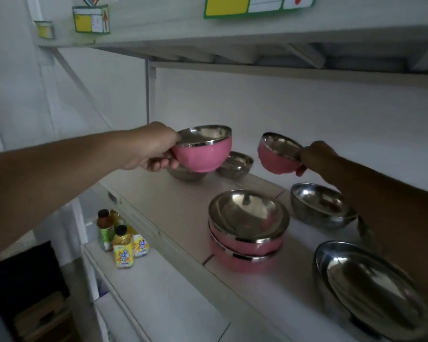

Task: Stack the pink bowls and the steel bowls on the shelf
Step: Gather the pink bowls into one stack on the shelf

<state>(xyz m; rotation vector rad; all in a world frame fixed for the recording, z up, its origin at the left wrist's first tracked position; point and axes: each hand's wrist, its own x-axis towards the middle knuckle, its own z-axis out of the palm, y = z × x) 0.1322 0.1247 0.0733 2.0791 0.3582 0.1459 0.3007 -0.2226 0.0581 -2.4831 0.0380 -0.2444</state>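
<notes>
My left hand [151, 150] grips a pink bowl [203, 154] with a steel lining by its near rim, held above the shelf [173, 208]. My right hand [311, 156] holds a second pink bowl [274, 159], tilted toward me, further right. Two pink bowls [247, 245] stand stacked in the middle of the shelf. Steel bowls lie around them: one small steel bowl [235, 165] at the back, another steel bowl [185, 175] partly hidden under the left pink bowl, one steel bowl [319, 206] at the right, and a large steel bowl [371, 285] at the front right.
An upper shelf [232, 33] with coloured labels hangs close overhead. On the lower shelf [158, 292] stand several drink bottles [122, 245] at the left. A white wall closes the back. A dark box [25, 280] sits at the lower left.
</notes>
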